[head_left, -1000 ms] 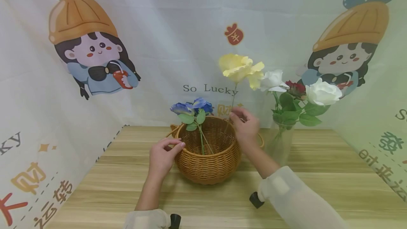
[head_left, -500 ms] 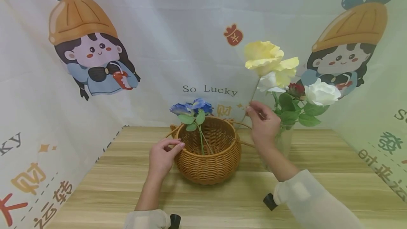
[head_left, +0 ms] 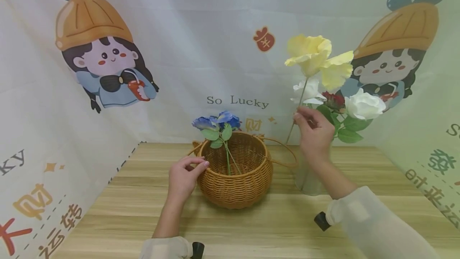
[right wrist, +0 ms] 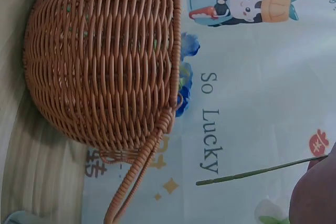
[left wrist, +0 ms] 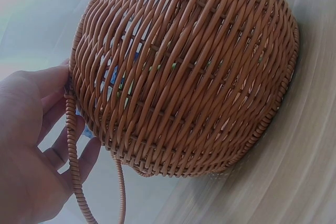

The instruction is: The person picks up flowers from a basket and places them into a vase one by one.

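Observation:
My right hand (head_left: 318, 133) pinches the thin stem of a yellow artificial flower (head_left: 309, 56), held up in front of the vase at the right. The stem's lower end (right wrist: 231, 178) hangs free in the right wrist view, apart from the basket. A round brown wicker basket (head_left: 235, 191) stands on the table, with blue flowers (head_left: 217, 122) on green stems leaning inside it. At the basket's left rim, my left hand (head_left: 184, 175) grips the edge. In the left wrist view, its thumb lies at the rim of the wicker wall (left wrist: 184, 77), near a loop handle (left wrist: 73, 150).
A clear vase (head_left: 309, 183), partly hidden by my right hand and forearm, holds white roses (head_left: 364, 105) and a dark red flower (head_left: 334, 101). A loop handle (head_left: 287, 165) sticks out from the basket's right side. Printed cloth (head_left: 201, 51) hangs behind the wooden table (head_left: 125, 211).
My right hand has lifted the yellow flower up and right, its stem out of the basket and over toward the vase. The left hand and basket have stayed in place.

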Demonstrator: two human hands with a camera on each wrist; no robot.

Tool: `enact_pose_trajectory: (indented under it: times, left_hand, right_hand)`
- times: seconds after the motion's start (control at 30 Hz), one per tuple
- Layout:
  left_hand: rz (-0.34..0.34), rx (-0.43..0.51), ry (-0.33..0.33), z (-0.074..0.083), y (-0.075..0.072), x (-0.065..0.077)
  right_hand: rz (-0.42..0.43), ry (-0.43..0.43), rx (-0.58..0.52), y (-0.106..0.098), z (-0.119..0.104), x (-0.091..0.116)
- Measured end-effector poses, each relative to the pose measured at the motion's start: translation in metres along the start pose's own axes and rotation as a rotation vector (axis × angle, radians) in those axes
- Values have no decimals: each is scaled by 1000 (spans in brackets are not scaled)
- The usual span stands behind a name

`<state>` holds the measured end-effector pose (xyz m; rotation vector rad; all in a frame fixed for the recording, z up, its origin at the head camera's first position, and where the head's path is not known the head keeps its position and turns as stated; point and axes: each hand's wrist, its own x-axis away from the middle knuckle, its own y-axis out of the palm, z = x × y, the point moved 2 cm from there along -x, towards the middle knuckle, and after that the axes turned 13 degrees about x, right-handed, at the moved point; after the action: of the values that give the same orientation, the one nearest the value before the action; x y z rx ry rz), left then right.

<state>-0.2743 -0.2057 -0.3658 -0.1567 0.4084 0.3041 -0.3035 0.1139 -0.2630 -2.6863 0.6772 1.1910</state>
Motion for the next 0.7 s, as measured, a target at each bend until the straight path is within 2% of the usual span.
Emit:
enact_pose_trajectory:
  times: [0.23,0.53,0.7]
  left_hand:
    - [6,-7,17,0,0,0]
    - [-3,-9,6,1,1,0]
    - [5,-16,9,1,0,1]
  right_hand:
    - [28,29,22,-18,-3,-10]
    - [176,70,-62,-39,-12,-28]
    - [189,68,-17,-43,-14,-31]
